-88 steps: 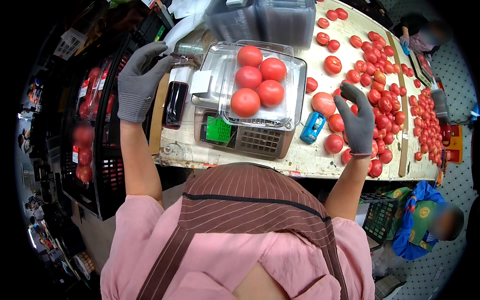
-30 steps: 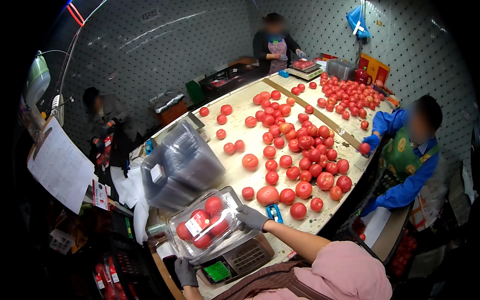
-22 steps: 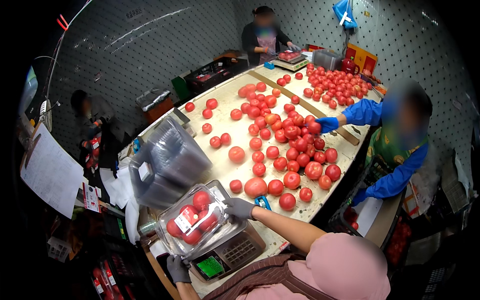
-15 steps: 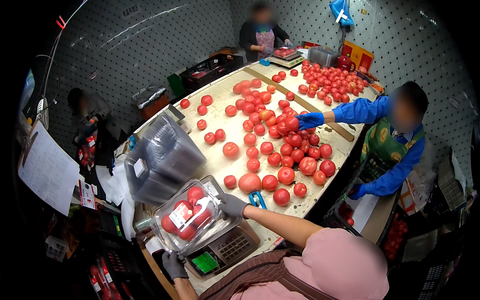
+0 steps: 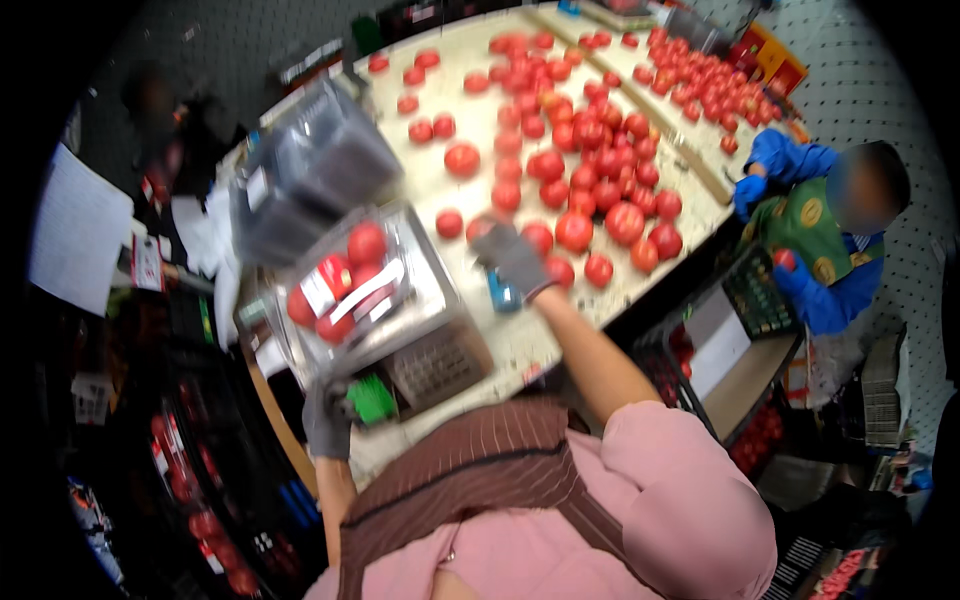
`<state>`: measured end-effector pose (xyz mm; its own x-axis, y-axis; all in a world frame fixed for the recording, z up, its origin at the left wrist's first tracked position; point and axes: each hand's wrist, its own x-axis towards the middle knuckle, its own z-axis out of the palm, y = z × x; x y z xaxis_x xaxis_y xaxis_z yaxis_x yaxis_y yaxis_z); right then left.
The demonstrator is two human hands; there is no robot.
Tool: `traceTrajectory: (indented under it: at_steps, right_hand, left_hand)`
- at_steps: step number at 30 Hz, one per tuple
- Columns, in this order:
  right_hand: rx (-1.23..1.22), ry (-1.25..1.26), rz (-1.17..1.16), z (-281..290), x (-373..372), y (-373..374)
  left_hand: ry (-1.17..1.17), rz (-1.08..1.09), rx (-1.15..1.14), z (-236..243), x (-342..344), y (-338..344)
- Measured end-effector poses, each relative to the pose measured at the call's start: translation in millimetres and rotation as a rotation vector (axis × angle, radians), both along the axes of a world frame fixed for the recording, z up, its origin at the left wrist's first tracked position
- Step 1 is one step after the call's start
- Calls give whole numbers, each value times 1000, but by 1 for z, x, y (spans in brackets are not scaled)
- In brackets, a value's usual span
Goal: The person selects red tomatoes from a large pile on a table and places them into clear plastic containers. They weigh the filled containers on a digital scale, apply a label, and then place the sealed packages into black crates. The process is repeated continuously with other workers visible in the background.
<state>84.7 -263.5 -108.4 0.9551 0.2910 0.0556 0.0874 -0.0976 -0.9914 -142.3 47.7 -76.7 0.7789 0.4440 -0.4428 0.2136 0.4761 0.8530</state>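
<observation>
A clear plastic clamshell box of tomatoes [image 5: 338, 285] with a white label and strip lies on a scale [image 5: 435, 362] with a green-lit display. My left hand [image 5: 328, 420], in a grey glove, is at the scale's near left corner, beside the display and close below the box. Blur hides what its fingers do. My right hand [image 5: 515, 258], gloved in grey too, is apart from the box, over the table. Beneath it shows a small blue tool [image 5: 503, 292], whose kind I cannot make out. The right fingers are smeared, partly covering a tomato, and their grip is unclear.
Loose tomatoes [image 5: 575, 230] spread over the pale table [image 5: 420, 185], past a wooden strip [image 5: 660, 130]. Stacked clear boxes [image 5: 320, 165] stand behind the scale. A co-worker in blue sleeves [image 5: 815, 290] is at the right by a dark crate [image 5: 755, 300]. Crates of packed tomatoes [image 5: 185, 460] sit lower left.
The box, tilted between both my hands before, now rests on the scale. My right hand has left it and moved right, over the blue tool. The co-worker's hand has drawn back from the tomatoes.
</observation>
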Motion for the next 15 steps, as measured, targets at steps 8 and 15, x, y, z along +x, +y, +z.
traceTrajectory:
  at_steps: [8,15]
  right_hand:
    - [12,445,-250,-34,-42,-82]
    - [-211,542,-47,-66,-30,-41]
  left_hand:
    - [45,-831,-337,-12,67,-162]
    - [372,-350,-560,-118,165,-220]
